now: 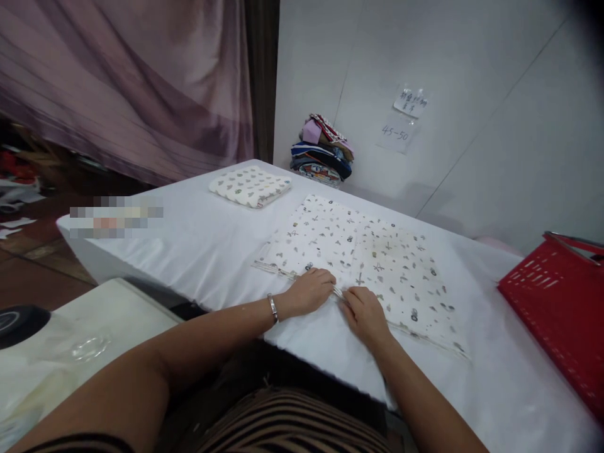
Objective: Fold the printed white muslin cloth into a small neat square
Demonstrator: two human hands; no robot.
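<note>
A white printed cloth (401,270), folded in layers, lies flat on the white-covered table (198,251) in front of me. My left hand (312,290) grips its near edge, fingers curled over the layers. Just to the right, my right hand (365,311) pinches the same edge. A short stretch of the layered edge shows between the two hands. A silver bracelet (272,308) is on my left wrist. Farther back on the table, a thicker folded cloth (250,185) with a similar print rests apart from both hands.
A red plastic basket (557,314) stands at the table's right side. Beyond the far edge a pile of folded fabrics (323,154) leans by the wall, below paper signs (396,133). A pink curtain (189,75) hangs at the left. A pale surface (94,340) adjoins at the near left.
</note>
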